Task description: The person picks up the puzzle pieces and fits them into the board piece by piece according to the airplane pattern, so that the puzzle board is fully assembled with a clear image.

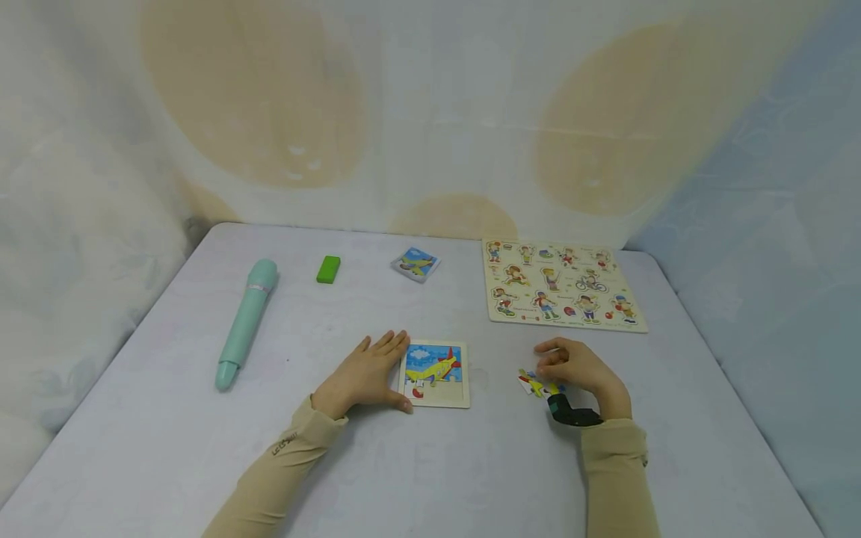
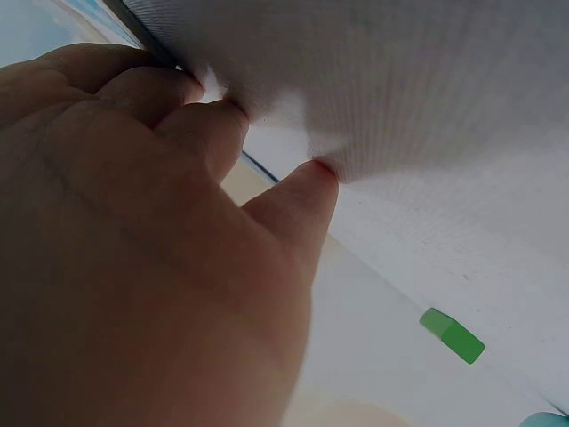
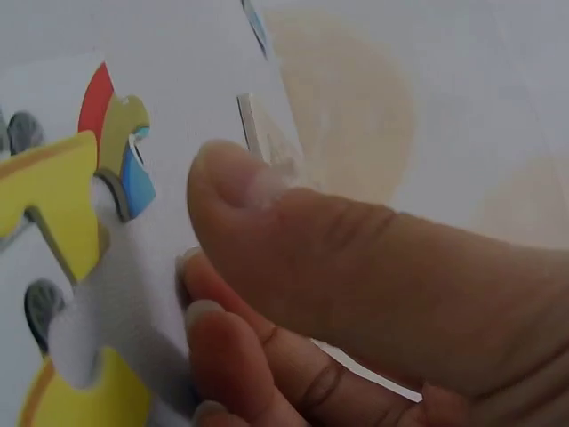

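A small square puzzle tray (image 1: 466, 388) lies mid-table, showing a yellow aeroplane with a red tail on blue sky; bare wood shows at its lower part. My left hand (image 1: 366, 377) rests flat at the tray's left edge, fingers spread, thumb by the lower left corner. To the right, my right hand (image 1: 578, 368) hovers low over loose jigsaw pieces (image 1: 529, 382), its fingers loosely bent. In the right wrist view, yellow, red and blue pieces (image 3: 53, 173) lie beside the fingertips. Thumb and fingers (image 3: 227, 351) stand apart there, with no piece visible between their tips.
A wooden board with sports figures (image 1: 565, 288) lies at the back right. Behind the tray is a small aeroplane picture square (image 1: 415, 264). Further left are a green block (image 1: 328, 270) and a mint-coloured tube (image 1: 247, 325). Cloth hangs behind the table.
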### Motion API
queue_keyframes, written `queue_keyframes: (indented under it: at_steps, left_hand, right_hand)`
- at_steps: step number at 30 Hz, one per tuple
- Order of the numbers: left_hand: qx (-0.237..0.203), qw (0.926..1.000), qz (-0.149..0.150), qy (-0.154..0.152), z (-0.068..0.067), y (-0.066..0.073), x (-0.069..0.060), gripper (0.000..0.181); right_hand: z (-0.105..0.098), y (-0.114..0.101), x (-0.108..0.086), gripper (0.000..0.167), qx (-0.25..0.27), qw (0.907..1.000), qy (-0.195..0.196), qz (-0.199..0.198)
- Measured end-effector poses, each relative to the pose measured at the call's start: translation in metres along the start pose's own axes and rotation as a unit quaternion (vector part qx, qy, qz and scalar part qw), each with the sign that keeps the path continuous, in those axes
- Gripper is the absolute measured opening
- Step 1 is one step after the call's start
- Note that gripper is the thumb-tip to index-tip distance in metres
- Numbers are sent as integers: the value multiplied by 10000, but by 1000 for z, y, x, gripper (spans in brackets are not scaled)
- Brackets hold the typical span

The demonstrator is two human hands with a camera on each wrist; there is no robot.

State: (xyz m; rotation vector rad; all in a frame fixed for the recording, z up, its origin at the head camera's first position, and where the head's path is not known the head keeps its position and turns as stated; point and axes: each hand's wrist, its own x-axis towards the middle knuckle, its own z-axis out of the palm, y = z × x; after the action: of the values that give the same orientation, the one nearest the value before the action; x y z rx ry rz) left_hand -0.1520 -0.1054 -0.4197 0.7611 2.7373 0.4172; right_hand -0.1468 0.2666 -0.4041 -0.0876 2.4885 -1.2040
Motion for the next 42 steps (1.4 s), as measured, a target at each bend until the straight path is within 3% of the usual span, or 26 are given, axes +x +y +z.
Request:
queue_keyframes:
  at_steps: [5, 11, 23, 26, 32, 42]
  left_hand:
    - [15, 10000, -9, -20, 1, -1, 0, 116]
    - [-53, 10000, 20, -38, -1, 0, 0, 116]
    - [-40, 10000, 17, -11, 2, -1, 0, 116]
    - [-32, 10000, 23, 11, 2, -2, 0, 116]
    - [-47, 10000, 19, 10, 2, -2, 1, 116]
    - [-42, 10000, 27, 18, 1, 0, 0, 115]
  right_hand:
    - [4, 0, 4, 47, -47, 9999, 163, 3]
    - [14, -5, 10, 38, -574, 9963, 583, 272]
    - [47, -17, 29, 33, -1251, 9780, 1599, 484]
    - [51, -19, 31, 35, -1165, 9825, 1412, 350]
    - [44, -20, 27, 42, -631, 9959, 638, -75]
    - [48, -19, 29, 21, -351, 9966, 534, -523]
